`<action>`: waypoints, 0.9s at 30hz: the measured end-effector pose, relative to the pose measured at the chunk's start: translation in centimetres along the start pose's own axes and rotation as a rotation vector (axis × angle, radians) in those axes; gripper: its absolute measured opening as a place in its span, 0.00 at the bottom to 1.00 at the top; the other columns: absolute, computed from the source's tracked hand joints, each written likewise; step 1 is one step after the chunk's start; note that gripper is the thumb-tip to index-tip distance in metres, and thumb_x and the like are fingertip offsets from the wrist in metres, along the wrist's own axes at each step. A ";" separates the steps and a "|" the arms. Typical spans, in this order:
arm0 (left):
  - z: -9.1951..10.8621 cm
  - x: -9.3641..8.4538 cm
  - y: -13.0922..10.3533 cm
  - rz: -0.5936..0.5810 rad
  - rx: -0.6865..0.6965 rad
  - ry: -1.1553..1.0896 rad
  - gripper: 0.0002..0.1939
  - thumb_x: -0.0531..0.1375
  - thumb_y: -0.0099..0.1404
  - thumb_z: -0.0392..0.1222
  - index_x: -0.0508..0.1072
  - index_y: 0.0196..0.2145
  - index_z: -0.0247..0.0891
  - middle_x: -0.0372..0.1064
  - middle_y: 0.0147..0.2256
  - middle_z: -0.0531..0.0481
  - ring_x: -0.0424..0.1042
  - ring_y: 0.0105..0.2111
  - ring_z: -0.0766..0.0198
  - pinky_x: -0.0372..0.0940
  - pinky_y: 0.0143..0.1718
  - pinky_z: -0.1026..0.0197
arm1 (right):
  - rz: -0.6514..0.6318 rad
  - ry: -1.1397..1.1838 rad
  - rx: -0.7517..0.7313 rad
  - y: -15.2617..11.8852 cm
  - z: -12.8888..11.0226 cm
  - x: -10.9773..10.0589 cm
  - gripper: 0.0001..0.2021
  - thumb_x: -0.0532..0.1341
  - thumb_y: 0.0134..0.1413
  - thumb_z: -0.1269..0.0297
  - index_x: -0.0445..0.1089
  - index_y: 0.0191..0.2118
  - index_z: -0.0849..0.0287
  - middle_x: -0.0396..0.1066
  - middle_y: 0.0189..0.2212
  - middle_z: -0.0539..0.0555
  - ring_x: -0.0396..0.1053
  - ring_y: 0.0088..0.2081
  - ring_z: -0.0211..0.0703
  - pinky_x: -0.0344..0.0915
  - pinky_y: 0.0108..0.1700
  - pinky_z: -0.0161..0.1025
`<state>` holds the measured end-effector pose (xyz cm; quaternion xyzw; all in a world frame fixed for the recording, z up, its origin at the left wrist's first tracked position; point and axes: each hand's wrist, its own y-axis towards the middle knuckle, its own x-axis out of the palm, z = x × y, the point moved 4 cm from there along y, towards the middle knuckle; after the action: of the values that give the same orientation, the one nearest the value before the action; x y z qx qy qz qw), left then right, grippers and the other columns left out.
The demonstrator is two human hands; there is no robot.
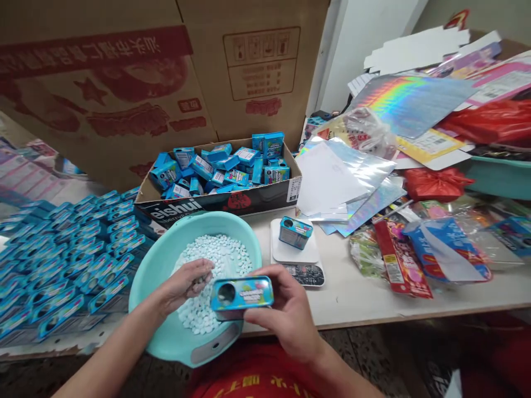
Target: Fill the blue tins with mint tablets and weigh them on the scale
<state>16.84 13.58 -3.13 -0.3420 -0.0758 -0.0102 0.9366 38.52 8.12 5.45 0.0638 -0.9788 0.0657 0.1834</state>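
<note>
Right hand (288, 312) holds tin (243, 296); left hand (185, 287) curled, grasp unclear.

Left forearm (120, 342) bare, slanting in from lower left; left hand (185, 287) with fingers (202, 270) curled inward, whether gripping unclear. Right forearm (342, 373) bare, from lower right; right hand (290, 315) closed in grip, thumb (263, 317) on near side, opposite fingers. Hands close together, apart.

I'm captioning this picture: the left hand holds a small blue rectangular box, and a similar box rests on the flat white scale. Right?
Not quite: the head view shows the right hand holding the small blue rectangular box. The similar box rests on the flat white scale.
</note>
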 end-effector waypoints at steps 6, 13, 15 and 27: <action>0.8 1.0 0.3 -0.198 -0.019 0.140 0.16 0.67 0.50 0.48 0.68 0.24 0.33 0.65 0.23 0.51 0.61 0.19 0.73 0.53 0.19 0.71 | 0.292 -0.173 0.007 -4.7 -0.9 -7.2 0.17 0.72 0.33 0.64 0.72 0.35 0.54 0.75 0.34 0.52 0.73 0.33 0.44 0.71 0.34 0.34; 2.4 3.0 0.8 -0.221 -0.050 0.022 0.12 0.68 0.50 0.40 0.72 0.31 0.34 0.66 0.27 0.51 0.64 0.24 0.73 0.59 0.26 0.71 | 0.567 -0.234 0.103 -7.2 1.8 -14.0 0.20 0.74 0.28 0.62 0.72 0.34 0.56 0.76 0.32 0.54 0.74 0.33 0.46 0.73 0.35 0.35; 4.4 5.1 0.8 -0.251 0.021 0.034 0.11 0.67 0.50 0.39 0.72 0.31 0.34 0.66 0.27 0.51 0.64 0.24 0.73 0.58 0.25 0.71 | 0.593 -0.211 0.105 -7.2 2.2 -14.3 0.21 0.74 0.28 0.61 0.72 0.34 0.57 0.76 0.32 0.54 0.74 0.33 0.47 0.73 0.35 0.36; 13.1 21.3 4.5 -0.369 0.730 0.985 0.10 0.59 0.41 0.24 0.70 0.15 0.38 0.64 0.18 0.55 0.60 0.19 0.68 0.50 0.21 0.66 | 0.703 -0.141 0.000 -6.1 1.2 -12.3 0.21 0.73 0.29 0.55 0.71 0.33 0.56 0.75 0.29 0.52 0.73 0.31 0.45 0.71 0.35 0.36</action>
<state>36.41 26.19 7.05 0.0626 0.3075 -0.3008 0.9006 50.39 3.16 0.45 -0.2726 -0.9511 0.1203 0.0816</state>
